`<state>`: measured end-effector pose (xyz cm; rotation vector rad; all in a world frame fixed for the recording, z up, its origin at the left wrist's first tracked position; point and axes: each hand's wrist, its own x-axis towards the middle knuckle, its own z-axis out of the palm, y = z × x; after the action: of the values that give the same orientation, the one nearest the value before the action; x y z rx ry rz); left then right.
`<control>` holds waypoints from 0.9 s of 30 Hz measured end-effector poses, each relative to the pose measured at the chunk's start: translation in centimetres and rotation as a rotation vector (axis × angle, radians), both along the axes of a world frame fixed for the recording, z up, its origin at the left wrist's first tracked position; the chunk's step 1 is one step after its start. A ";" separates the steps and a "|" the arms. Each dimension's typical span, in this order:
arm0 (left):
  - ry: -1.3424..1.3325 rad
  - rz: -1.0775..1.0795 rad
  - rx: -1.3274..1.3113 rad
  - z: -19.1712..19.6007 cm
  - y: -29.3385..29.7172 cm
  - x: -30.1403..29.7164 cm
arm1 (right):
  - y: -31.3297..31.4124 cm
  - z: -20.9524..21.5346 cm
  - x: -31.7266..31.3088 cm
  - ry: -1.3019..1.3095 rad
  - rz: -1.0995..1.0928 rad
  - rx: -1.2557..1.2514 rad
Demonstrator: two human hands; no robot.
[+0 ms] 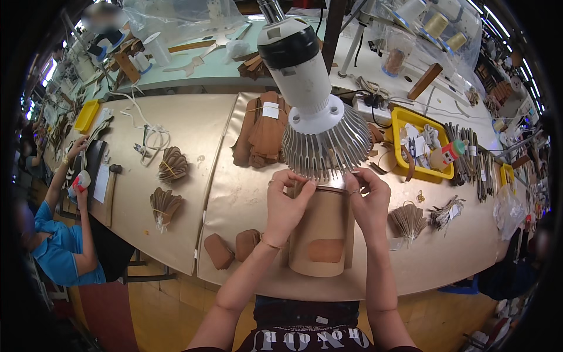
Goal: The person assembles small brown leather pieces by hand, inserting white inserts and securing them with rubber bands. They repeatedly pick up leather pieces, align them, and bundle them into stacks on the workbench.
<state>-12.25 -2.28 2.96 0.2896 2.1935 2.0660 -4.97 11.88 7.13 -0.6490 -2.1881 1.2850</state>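
Observation:
Under the finned lamp lies a tan leather-like panel (319,226) with a rounded lower end and a brown patch (326,250) near that end. A narrow dark brown strip (332,189) runs along its top edge. My left hand (288,202) pinches the panel's upper left corner between thumb and fingers. At the upper right corner my right hand (370,202) is also closed in a pinch, the fingertips partly behind the lamp's rim. Left of my left forearm sit two small stacks of brown rounded pieces (219,251).
The lamp (328,135) hangs low just above my hands. Behind it lie bundled brown leather pieces (264,129). A yellow tray (400,117) holds tools and a glue bottle (447,154). Fanned bundles (408,222) lie right. At far left a co-worker in a blue shirt (67,249) handles a bottle.

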 end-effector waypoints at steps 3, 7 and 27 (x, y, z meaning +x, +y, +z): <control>0.495 0.104 -0.136 0.1 0.4 0.2 | -0.4 -0.5 -0.1 0.021 -0.031 0.092; 0.545 -0.423 -0.180 0.5 -1.1 -0.2 | -0.6 -0.8 0.0 -0.033 -0.082 0.236; 0.626 -0.439 -0.251 2.7 -3.9 -0.2 | 1.6 -1.8 6.0 0.105 -0.033 -0.300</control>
<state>-12.45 -6.14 5.66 1.4020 2.3586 1.5730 1.05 13.48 5.33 -0.7104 -1.9103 1.6093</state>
